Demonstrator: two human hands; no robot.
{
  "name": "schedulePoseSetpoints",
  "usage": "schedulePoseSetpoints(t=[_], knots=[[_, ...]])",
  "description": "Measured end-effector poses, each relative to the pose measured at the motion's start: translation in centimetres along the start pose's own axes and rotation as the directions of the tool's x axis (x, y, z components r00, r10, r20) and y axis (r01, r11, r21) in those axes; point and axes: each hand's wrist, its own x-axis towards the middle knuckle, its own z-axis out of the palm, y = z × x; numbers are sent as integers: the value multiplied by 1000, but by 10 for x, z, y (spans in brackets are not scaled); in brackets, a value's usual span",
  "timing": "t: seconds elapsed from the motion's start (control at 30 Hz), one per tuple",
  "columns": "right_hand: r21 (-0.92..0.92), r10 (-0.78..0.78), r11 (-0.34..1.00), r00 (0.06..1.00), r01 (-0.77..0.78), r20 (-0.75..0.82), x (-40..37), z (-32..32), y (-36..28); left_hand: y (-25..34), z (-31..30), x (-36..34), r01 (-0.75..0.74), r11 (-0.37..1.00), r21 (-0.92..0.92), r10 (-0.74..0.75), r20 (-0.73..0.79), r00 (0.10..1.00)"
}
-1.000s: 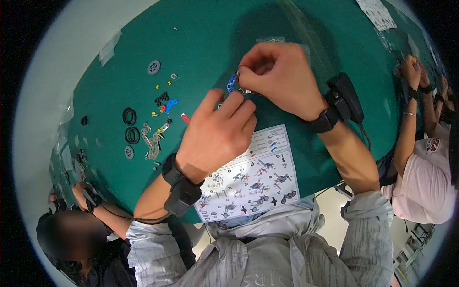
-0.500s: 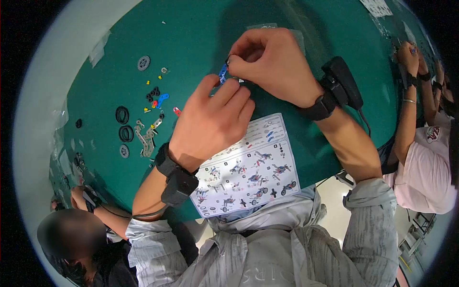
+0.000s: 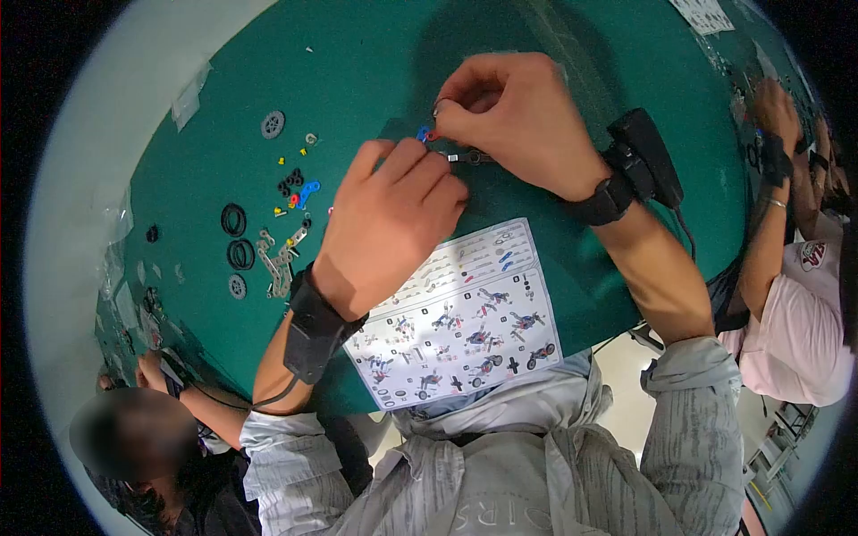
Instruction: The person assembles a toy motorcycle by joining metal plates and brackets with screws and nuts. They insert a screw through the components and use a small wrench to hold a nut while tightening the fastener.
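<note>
Being pinched between the closed thumb and forefinger of the right hand [image 3: 523, 116], a small blue-and-red plastic piece [image 3: 424, 135] is being held over the green tabletop [image 3: 375, 62]. The left hand [image 3: 393, 219] is being held just beside it with fingers curled; whether anything is gripped cannot be told. A printed white instruction sheet [image 3: 474, 304] is being partly covered by the left hand.

Here we are in what looks like a shared activity room or lab set up for kit building: one wide green surface [image 3: 375, 54], with a person seated at the near left [image 3: 134, 438] and another on the right [image 3: 804, 313]. Printed assembly sheets lie near [image 3: 465, 313] and at the far right [image 3: 706, 13]. Loose kit parts [image 3: 286, 188] are scattered to the left, and cabled black units [image 3: 308, 335] are strapped on wrists.
</note>
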Motion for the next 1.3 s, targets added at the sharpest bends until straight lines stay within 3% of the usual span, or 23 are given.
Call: schedulePoseSetpoints(t=[0.07, 0.27, 0.47, 0.57, 0.67, 0.77, 0.9, 1.17, 1.3], knots=[[-2, -4, 1000, 1000, 4, -13, 1, -2, 1, 1, -3, 2, 49, 998, -44, -50, -26, 998], [6, 18, 1000, 1000, -18, -18, 3, -3, 3, 7, 1, 4, -96, 988, 122, 99, -13, 995], [13, 52, 999, 999, -52, -6, 4, -1, 1, 11, 0, 4, -171, 971, 170, 174, -2, 985], [47, 77, 996, 997, -77, 7, 4, 0, 0, 9, 4, 5, -117, 982, 146, 128, -66, 990], [107, 58, 992, 998, -59, 11, 1, -1, -2, 1, -7, 9, 80, 982, -174, -104, -136, 985], [210, 37, 977, 999, -41, 25, -4, -3, -12, -10, -14, 7, 263, 862, -434, -403, -270, 875], [296, -48, 955, 998, 36, 33, -11, 0, -24, -10, -23, 7, 336, 757, -561, -544, -256, 799], [236, -234, 942, 971, 238, -43, -16, 3, -28, -10, -30, 6, 274, 774, -571, -525, -337, 782], [219, -253, 941, 966, 257, -45, -16, 2, -31, -11, -30, 5, 264, 737, -622, -555, -335, 761]])
